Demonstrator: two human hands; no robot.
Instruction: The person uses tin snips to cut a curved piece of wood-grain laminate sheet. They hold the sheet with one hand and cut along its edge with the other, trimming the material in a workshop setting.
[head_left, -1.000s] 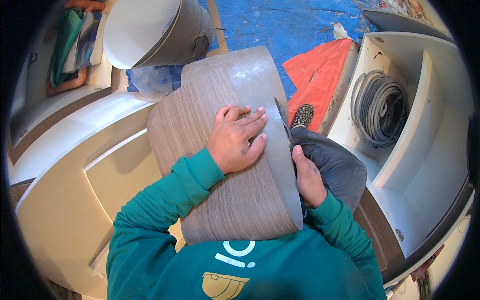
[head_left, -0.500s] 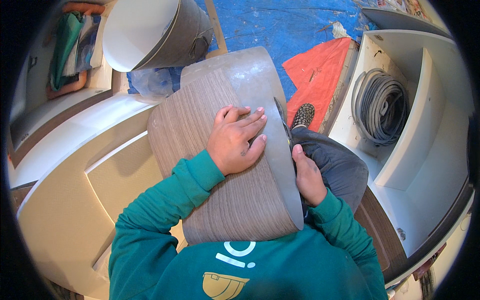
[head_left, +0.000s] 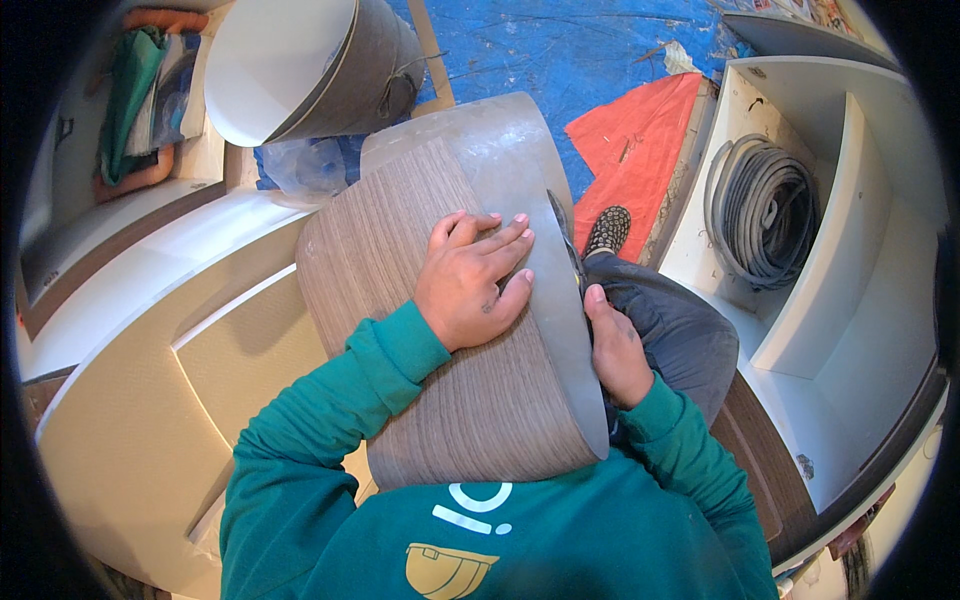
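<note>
Across my lap lies a curled laminate sheet, brown wood grain on one face, smooth grey on the other. My left hand rests flat on it where the wood-grain flap overlaps the grey part, fingers stretched out. At the sheet's right edge is my right hand, thumb up and fingers curled out of sight. What it grips is hidden. A dark object, only partly visible, shows at the curl's right opening, ahead of my right thumb.
A rolled sheet, white inside, stands at the far left. Pale cabinet panels lie left. On the right, a white cabinet holds a coil of grey cable. Blue sheeting and an orange piece cover the floor.
</note>
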